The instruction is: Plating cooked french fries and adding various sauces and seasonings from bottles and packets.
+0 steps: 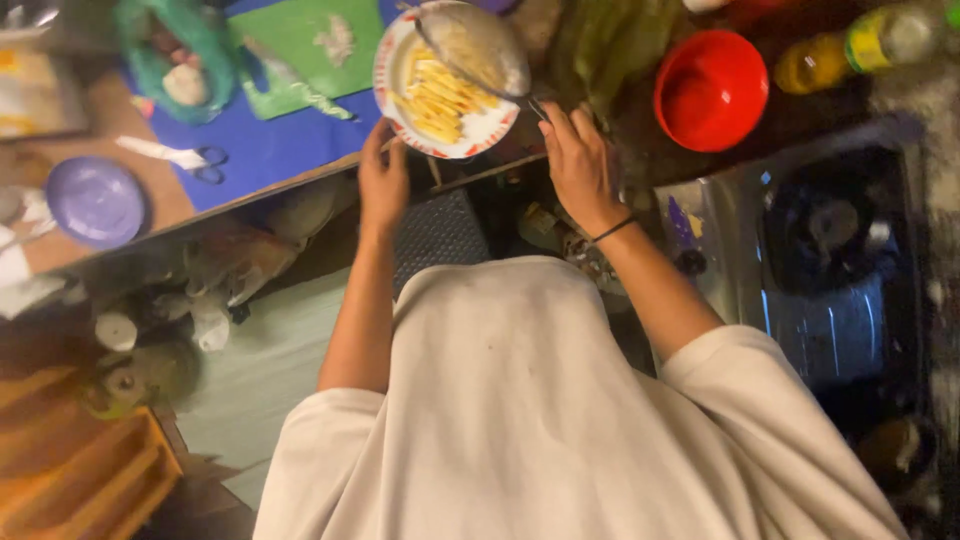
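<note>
The right hand has its fingers curled around the dark handle of a round metal skimmer, and the left hand pinches the rim of the white, red-edged plate at upper centre of the frame. Pale yellow potato sticks already lie heaped on the plate; whether more remain in the skimmer is unclear. The skimmer's long axis runs from lower right to upper left, bowl over the plate.

plate: 1 | red bowl: 1 | purple lid: 1 | scissors: 1 | hands: 2
</note>
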